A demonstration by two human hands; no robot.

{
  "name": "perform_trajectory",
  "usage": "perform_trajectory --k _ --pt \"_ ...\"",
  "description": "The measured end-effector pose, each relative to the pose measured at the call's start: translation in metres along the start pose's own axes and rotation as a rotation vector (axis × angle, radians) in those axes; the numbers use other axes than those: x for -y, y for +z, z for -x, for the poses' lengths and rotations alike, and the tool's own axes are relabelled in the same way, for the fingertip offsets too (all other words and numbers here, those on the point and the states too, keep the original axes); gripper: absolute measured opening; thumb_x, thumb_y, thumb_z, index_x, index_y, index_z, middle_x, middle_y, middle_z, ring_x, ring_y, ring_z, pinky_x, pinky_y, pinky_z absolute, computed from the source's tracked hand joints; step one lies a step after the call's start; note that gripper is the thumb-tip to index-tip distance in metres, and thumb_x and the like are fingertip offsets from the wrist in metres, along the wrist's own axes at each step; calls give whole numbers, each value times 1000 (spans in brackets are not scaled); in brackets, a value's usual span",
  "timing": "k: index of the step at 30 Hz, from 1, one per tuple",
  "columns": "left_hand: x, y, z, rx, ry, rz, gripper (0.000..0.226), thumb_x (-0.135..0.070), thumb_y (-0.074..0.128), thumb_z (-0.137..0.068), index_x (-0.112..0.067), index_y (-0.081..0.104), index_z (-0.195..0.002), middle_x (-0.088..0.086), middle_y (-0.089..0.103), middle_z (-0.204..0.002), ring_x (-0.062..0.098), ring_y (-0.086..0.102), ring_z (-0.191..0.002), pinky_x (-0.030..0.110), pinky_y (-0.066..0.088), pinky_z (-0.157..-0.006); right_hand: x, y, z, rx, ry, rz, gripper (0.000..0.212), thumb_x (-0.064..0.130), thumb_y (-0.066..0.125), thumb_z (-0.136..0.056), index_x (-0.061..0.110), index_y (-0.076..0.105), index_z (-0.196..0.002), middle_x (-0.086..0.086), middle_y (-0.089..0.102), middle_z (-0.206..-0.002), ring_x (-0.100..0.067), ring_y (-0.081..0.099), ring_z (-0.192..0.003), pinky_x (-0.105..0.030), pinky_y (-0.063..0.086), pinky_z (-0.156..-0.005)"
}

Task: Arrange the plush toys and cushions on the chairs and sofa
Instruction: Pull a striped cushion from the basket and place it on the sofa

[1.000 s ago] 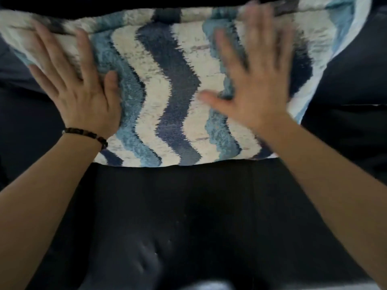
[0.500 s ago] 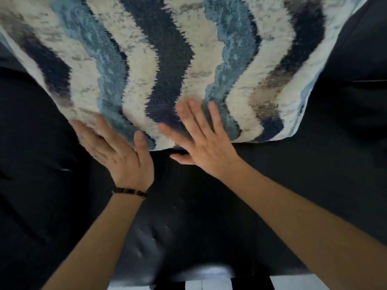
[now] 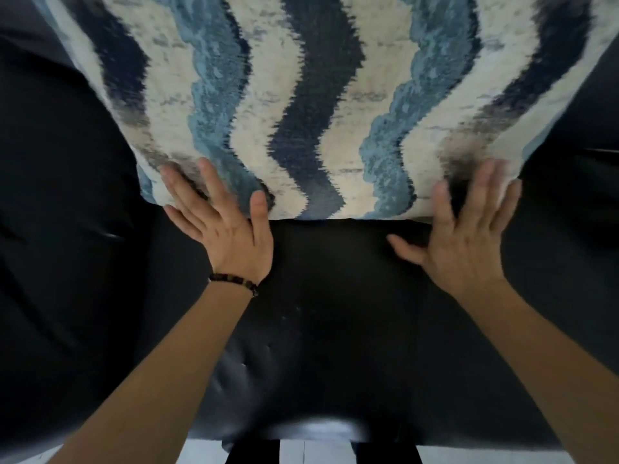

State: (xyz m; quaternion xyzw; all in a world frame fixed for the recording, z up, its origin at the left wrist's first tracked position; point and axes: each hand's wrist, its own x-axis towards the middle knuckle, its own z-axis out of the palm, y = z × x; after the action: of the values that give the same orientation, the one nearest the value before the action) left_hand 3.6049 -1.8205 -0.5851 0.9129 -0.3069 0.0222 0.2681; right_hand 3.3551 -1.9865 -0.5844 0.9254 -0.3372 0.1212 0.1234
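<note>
I saw both flat, open hands, left (image 3: 231,229) and right (image 3: 465,242), press the wavy cushion's (image 3: 311,95) bottom edge at 12 o'clock on the black sofa (image 3: 335,329).

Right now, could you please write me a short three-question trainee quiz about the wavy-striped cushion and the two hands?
1. True or false: both hands are closed into fists.
2. Which wrist wears the dark beaded bracelet?
3. The blue-and-cream wavy-striped cushion rests on: A) a white floor, B) a black leather seat, C) a wooden table.

Key: 1. False: the left hand and right hand are spread open at the cushion's lower edge. 2. Left. 3. B.
</note>
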Motion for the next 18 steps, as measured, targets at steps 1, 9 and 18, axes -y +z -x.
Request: perform_trajectory --k 1,9,18 --pt "-3 -5 0 -37 39 -11 74 -55 25 -104 -3 11 -155 45 9 -157 54 9 -149 69 5 -118 20 -1 -15 -70 -79 -41 110 74 55 -88 20 -8 -160 -32 -10 -162 -48 -3 -152 -70 9 -118" --pt "-4 2 -105 -288 -563 448 96 -76 23 -91 -11 9 -161 22 3 -168 32 9 -156 58 13 -121 63 7 -113 -96 -455 73 99 77 41 -93 17 2 -162 -28 8 -160 -44 10 -149 -59 -2 -121" --pt "-5 -45 -122 -220 233 -81 83 -64 17 -96 -6 35 -154 40 25 -156 53 25 -147 71 10 -117 70 9 -105 -62 -408 75 96 74 41 -95 16 3 -162 -22 -19 -165 -38 -15 -153 -59 -3 -123"
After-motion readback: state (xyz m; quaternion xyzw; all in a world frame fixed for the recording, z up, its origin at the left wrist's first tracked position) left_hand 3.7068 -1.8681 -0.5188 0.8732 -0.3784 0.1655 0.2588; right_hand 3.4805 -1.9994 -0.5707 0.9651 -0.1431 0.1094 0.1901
